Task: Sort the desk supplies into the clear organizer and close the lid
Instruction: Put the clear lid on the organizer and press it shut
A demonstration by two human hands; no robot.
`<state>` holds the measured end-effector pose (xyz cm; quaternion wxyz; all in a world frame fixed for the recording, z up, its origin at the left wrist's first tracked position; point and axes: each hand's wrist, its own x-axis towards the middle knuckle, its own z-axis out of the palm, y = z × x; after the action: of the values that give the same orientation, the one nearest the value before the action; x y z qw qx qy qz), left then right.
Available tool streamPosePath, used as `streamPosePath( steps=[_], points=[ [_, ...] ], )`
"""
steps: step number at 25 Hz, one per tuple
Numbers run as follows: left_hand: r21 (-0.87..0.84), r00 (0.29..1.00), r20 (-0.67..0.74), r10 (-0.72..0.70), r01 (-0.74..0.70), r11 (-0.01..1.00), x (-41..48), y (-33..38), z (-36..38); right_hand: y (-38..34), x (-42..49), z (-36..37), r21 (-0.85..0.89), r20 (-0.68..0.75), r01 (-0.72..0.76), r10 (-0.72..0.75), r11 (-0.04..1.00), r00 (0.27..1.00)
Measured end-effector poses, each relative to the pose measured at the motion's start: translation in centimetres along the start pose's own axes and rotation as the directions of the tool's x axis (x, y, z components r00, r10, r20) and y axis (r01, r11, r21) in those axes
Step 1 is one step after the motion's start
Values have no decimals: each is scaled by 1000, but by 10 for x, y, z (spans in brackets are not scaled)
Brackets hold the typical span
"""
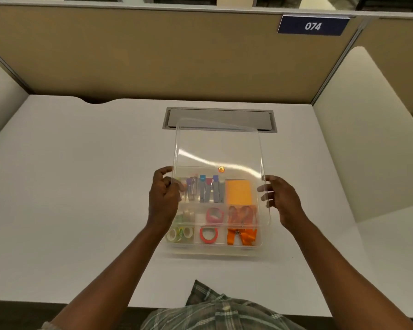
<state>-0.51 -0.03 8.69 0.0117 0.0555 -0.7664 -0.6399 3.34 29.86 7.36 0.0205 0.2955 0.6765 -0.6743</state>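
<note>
A clear lid hangs tilted over the clear organizer, its far edge raised. My left hand grips the lid's left edge and my right hand grips its right edge. Inside the organizer's compartments lie binder clips, an orange sticky-note pad, tape rolls, a red tape ring and an orange ribbon. The organizer's back part shows only through the lid.
The organizer stands on a white desk. A grey cable hatch lies just behind the lid. Tan partition walls close off the back and sides, with a blue sign reading 074.
</note>
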Motion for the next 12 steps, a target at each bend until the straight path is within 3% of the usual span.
streamPosePath(
  steps=[5, 12],
  points=[
    [355, 998, -35, -45, 54, 933, -23, -45, -2, 46, -24, 21, -308, -144, 66, -115, 949, 983],
    [575, 999, -18, -43, 45, 817, -24, -66, -11, 70, -28, 33, -570, -153, 102, -228, 815, 962]
  ],
)
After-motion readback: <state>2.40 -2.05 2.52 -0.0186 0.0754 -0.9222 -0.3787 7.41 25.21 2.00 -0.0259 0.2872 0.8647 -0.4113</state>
